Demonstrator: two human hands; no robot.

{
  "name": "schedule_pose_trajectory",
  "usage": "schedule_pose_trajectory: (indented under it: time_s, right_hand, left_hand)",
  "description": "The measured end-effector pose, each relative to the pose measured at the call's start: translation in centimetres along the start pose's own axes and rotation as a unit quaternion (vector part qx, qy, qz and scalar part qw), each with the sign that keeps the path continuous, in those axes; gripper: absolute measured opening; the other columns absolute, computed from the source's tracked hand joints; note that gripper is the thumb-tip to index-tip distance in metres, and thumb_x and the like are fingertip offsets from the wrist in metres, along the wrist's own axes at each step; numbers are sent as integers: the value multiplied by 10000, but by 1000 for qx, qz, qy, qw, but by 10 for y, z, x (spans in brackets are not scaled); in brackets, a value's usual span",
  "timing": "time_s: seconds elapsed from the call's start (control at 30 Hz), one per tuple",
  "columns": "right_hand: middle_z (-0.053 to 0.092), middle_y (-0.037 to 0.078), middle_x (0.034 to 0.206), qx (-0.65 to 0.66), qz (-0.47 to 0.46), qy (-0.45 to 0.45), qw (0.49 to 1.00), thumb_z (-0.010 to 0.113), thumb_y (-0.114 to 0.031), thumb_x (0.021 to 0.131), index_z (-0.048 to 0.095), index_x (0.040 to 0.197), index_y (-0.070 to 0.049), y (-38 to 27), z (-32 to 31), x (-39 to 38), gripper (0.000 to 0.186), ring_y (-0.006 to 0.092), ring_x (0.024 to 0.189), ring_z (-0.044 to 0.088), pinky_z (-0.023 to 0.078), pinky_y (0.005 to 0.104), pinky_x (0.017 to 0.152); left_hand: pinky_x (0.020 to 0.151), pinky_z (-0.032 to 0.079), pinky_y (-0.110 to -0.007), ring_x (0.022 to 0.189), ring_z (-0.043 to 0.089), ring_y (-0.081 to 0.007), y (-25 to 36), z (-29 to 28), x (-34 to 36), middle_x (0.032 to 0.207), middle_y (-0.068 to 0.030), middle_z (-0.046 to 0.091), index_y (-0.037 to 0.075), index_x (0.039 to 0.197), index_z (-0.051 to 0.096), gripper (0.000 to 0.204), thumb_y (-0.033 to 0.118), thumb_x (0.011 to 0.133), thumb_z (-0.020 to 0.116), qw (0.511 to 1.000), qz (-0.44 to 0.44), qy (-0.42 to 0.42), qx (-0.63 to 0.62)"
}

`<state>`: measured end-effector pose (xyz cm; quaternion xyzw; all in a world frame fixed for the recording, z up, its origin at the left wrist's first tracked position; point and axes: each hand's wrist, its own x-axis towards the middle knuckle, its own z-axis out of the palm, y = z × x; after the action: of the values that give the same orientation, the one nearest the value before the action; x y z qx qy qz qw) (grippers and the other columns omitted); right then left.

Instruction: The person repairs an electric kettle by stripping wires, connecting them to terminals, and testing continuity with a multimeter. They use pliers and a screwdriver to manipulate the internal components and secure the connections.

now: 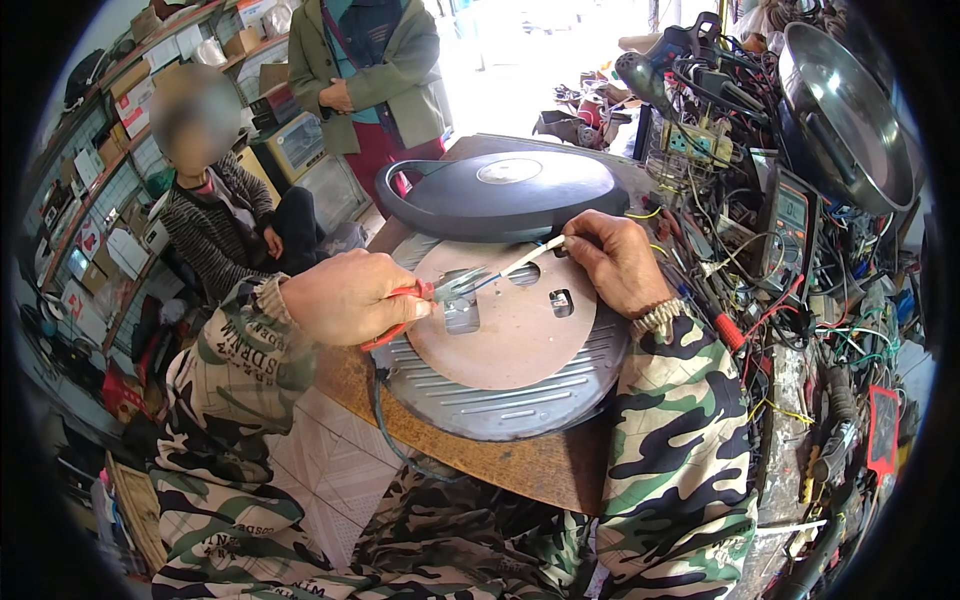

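Note:
My left hand (345, 297) is closed around red-handled scissors (412, 291); their metal blades are blurred. The blades are at a thin blue wire (491, 281), and I cannot tell whether they grip it. My right hand (618, 258) pinches the white sleeve (528, 260) around this wire, between thumb and fingers. Both hands are over a round electric griddle (500, 408) that lies underside up, with a pinkish disc (480, 355) with cut-out openings and a ribbed grey rim. Behind it rests a dark rounded cover (540, 195) with a looped handle.
The griddle lies on a wooden table (560, 470). Tangled wires, tools and a multimeter (790, 225) crowd the right side, with a large metal pan (850, 115) above. A dark cord (385, 420) hangs at the left. One person (215, 215) sits at the left; another (375, 90) stands beyond the table.

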<state>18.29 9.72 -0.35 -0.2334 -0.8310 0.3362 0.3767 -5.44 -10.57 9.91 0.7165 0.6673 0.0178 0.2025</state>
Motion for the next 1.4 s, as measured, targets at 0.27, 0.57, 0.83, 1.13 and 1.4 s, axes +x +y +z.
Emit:
schedule_pose_trajectory:
  time_s: [0.27,0.57,0.83,1.13,1.4]
  right_hand:
    - [720,180,826,-11,20,7,1000,667,-53,903,697,981,24,-1,-7,-3,113,278,752,708,538,363,719]
    - [731,185,848,-13,16,4,1000,662,-53,909,700,997,31,-1,-9,-2,128,273,768,718,543,361,723]
    - [728,182,841,-6,22,5,1000,661,-52,905,699,993,31,-1,-9,-3,127,270,760,712,543,366,722]
    - [733,176,860,-14,20,2,1000,651,-48,905,701,1007,31,-5,-7,-2,138,264,779,715,545,361,733]
    - [730,172,850,-8,24,-1,1000,654,-31,899,702,1005,27,0,-6,-2,131,248,767,708,543,355,727]
  left_hand:
    - [601,482,-389,605,617,-280,-2,0,16,686,-148,637,-15,983,713,409,336,1051,512,999,45,-12,7]
    - [600,484,-394,601,618,-285,2,-3,15,690,-153,632,-21,1054,724,427,339,1050,495,999,39,-18,8]
    - [663,502,-454,681,647,-397,4,-3,19,748,-233,652,-26,953,687,417,354,1029,531,999,12,-33,-9]
    - [564,462,-402,558,587,-288,1,-2,15,651,-158,609,-22,845,674,460,368,1041,530,999,44,-9,15]
    - [580,477,-410,584,606,-317,-2,0,16,678,-185,618,-30,881,684,442,361,1033,546,1000,28,-11,-6]
